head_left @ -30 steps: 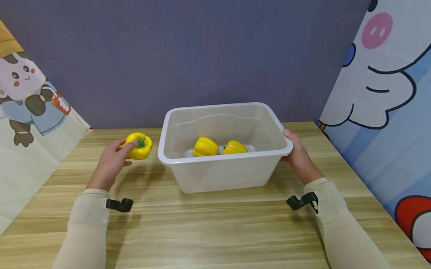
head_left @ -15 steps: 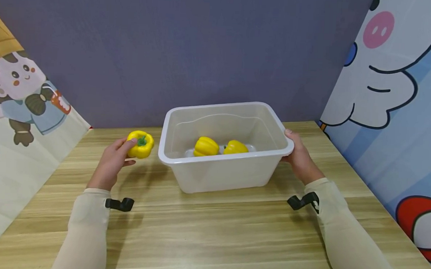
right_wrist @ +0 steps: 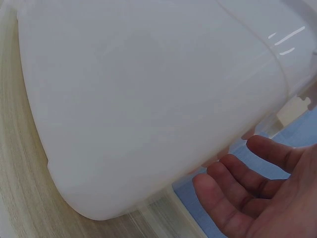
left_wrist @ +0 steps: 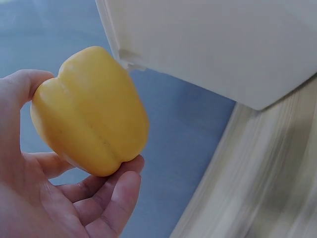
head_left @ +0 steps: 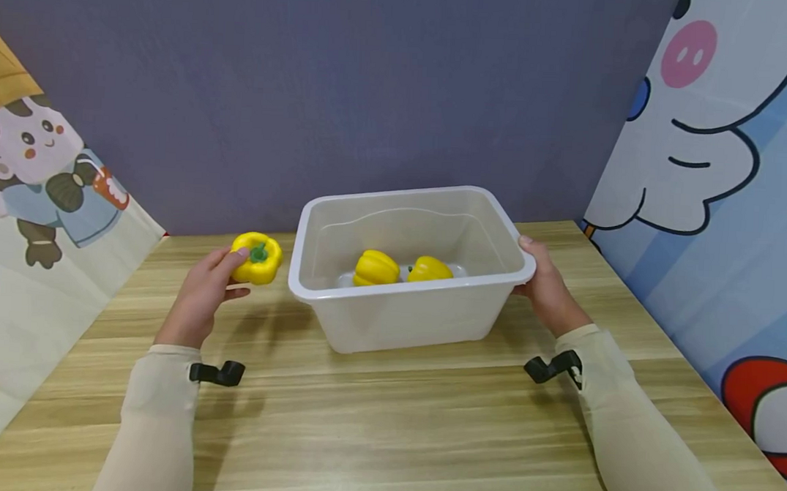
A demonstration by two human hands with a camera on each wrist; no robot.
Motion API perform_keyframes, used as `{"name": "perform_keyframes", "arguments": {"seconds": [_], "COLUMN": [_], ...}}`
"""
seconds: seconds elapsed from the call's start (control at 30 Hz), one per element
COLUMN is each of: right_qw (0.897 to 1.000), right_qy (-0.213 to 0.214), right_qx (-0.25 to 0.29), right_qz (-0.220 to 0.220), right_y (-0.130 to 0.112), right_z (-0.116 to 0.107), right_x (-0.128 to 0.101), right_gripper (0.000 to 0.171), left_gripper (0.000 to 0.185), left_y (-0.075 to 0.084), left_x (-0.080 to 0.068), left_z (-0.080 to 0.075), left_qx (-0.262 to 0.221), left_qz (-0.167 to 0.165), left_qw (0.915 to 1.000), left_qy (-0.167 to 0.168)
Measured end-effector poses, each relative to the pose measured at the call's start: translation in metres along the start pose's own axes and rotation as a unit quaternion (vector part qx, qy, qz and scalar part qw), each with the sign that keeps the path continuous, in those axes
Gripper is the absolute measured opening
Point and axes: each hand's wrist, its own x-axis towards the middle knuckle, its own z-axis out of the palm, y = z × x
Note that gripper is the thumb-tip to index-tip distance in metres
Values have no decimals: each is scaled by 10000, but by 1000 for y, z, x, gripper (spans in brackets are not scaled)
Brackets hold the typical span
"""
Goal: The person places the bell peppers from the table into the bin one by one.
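Note:
My left hand grips a yellow bell pepper with a green stem, held above the table just left of a white plastic bin. In the left wrist view the pepper sits between the thumb and the other fingers, its smooth lobed side facing the camera. My right hand holds the bin at its right end, thumb at the rim. The right wrist view has its fingertips against the bin's wall. Two more yellow bell peppers, a left one and a right one, lie inside the bin.
The bin stands on a wood-grain table near a grey-blue back panel. Cartoon-printed panels flank the table, one at the left and one at the right. A black wrist mount juts from the left sleeve.
My left hand has lifted the bell pepper slightly and shifted it a little to the right. My right hand, the bin and the peppers in it stay as they were.

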Motion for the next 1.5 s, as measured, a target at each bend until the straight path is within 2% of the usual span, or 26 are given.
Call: {"name": "perform_keyframes", "arguments": {"seconds": [0.3,0.57,0.67,1.1,1.5], "right_qw": [9999,9998,9998,10000,10000], "right_qy": [-52,51,63,58,9], "right_qx": [89,208,195,31,-52], "right_qz": [-42,17,59,-36,-23], "right_y": [1,2,3,3,3], "right_z": [-1,3,3,0,-1], "right_x": [1,3,3,3,3], "right_gripper": [60,54,57,61,62], "left_gripper": [57,49,48,55,67], "left_y": [8,9,10,23,43], "left_x": [-4,-5,-5,2,-4], "left_z": [-1,-3,-4,-2,6], "left_qx": [-621,-711,-765,-356,-48], "left_qz": [119,118,142,340,529], "left_qw": [9978,9972,9968,9984,9984], "left_qy": [-175,-190,-192,-278,-170]}}
